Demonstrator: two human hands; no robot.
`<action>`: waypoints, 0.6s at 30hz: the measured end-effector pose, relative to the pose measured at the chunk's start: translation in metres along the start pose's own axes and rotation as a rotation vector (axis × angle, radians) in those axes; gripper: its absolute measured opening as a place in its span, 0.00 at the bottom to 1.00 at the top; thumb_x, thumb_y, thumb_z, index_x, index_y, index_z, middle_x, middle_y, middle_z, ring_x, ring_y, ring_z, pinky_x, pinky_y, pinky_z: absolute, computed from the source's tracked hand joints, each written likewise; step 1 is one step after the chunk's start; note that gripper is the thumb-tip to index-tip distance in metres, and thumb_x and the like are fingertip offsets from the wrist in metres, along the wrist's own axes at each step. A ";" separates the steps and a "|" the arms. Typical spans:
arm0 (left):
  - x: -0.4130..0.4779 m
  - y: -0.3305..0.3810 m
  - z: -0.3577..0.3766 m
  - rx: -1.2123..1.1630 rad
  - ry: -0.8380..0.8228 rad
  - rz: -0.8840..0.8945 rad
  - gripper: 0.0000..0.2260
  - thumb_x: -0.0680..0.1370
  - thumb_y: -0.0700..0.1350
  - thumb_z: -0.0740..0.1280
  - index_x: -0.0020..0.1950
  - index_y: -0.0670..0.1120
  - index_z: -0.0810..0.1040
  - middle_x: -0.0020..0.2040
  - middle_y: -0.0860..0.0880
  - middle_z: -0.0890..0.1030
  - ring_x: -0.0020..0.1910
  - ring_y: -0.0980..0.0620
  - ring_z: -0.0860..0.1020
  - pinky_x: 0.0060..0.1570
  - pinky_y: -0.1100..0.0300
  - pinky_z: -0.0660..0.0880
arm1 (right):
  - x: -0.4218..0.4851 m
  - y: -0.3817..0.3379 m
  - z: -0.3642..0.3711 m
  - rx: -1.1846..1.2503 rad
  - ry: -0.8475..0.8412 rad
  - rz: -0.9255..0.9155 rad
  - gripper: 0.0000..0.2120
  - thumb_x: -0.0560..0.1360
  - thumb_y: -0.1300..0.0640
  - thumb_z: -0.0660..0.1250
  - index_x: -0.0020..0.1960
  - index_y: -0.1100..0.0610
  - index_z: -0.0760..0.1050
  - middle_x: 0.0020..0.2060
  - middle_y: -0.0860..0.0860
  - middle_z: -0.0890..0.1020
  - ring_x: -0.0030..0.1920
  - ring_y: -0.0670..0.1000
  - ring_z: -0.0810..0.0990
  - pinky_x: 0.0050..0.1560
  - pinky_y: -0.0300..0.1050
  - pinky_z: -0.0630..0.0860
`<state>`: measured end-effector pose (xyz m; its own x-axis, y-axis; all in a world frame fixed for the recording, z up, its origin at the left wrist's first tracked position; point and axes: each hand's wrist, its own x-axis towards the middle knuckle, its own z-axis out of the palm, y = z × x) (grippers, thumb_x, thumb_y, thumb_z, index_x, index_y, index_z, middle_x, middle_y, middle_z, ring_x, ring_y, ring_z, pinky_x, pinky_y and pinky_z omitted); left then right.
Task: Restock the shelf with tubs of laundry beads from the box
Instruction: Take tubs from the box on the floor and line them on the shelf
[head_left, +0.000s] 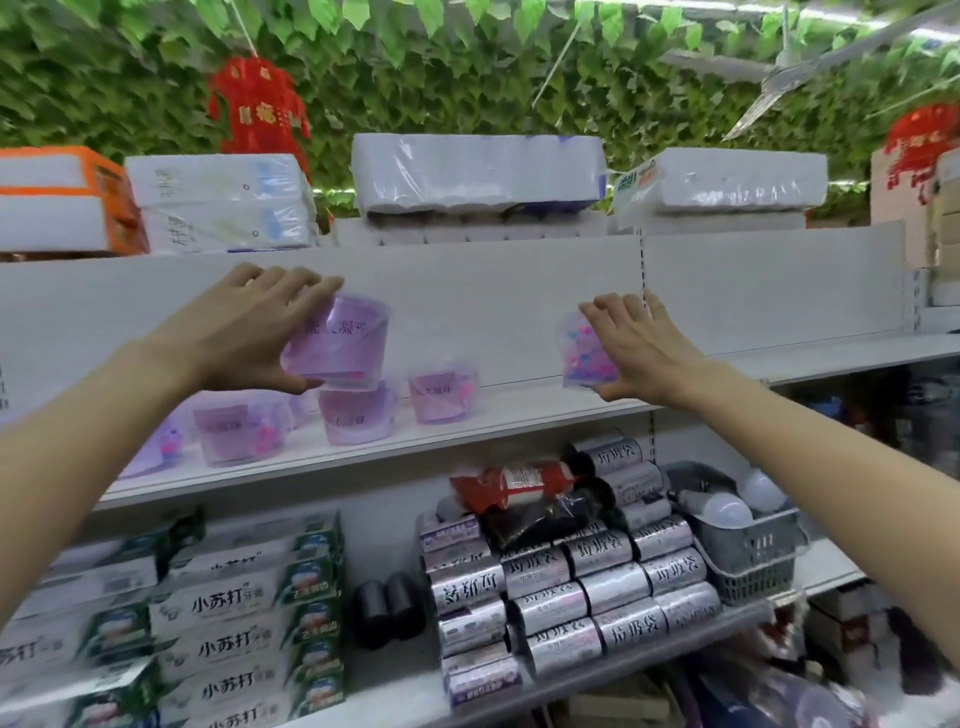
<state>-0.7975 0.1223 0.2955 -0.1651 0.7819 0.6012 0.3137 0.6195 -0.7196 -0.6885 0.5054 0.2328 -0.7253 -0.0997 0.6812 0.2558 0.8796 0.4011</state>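
My left hand (249, 327) grips a clear tub with a purple label (343, 343), tilted, just above another tub (356, 413) standing on the white shelf (545, 410). My right hand (641, 348) grips a second clear tub (584, 356) showing pink and blue beads, held over the bare right part of the same shelf. Several more purple-labelled tubs stand on the shelf: one (441, 397) in the middle and others (228, 431) to the left. The box is not in view.
Wrapped tissue packs (478, 174) lie on top of the shelving. The shelf below holds toothpaste boxes (228, 603), silver rolls of bags (582, 577), black rolls (387, 605) and a grey basket (748, 551) of light bulbs. Red lanterns and leaves hang overhead.
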 end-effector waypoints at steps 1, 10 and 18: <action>0.006 0.000 0.005 0.009 0.002 0.006 0.47 0.60 0.64 0.75 0.69 0.40 0.63 0.56 0.39 0.76 0.48 0.38 0.77 0.49 0.47 0.71 | 0.006 0.000 0.010 0.020 0.001 0.003 0.46 0.66 0.46 0.74 0.74 0.63 0.56 0.67 0.60 0.64 0.65 0.61 0.65 0.69 0.58 0.57; 0.057 0.010 0.045 0.106 -0.005 -0.009 0.47 0.59 0.64 0.75 0.68 0.39 0.65 0.56 0.39 0.76 0.47 0.38 0.78 0.48 0.47 0.72 | 0.087 0.004 0.109 0.043 -0.103 -0.055 0.39 0.68 0.47 0.68 0.71 0.62 0.56 0.66 0.57 0.66 0.64 0.58 0.66 0.64 0.49 0.65; 0.098 0.016 0.078 0.150 -0.080 -0.072 0.47 0.60 0.63 0.76 0.69 0.40 0.64 0.58 0.39 0.75 0.52 0.37 0.76 0.50 0.46 0.69 | 0.156 -0.022 0.176 0.044 -0.077 -0.133 0.41 0.68 0.38 0.69 0.70 0.60 0.59 0.63 0.54 0.68 0.63 0.56 0.67 0.58 0.52 0.66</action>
<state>-0.8812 0.2145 0.3161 -0.2579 0.7342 0.6281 0.1564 0.6732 -0.7227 -0.9195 0.5519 0.2222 -0.7983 -0.1818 0.5742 0.1275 0.8808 0.4560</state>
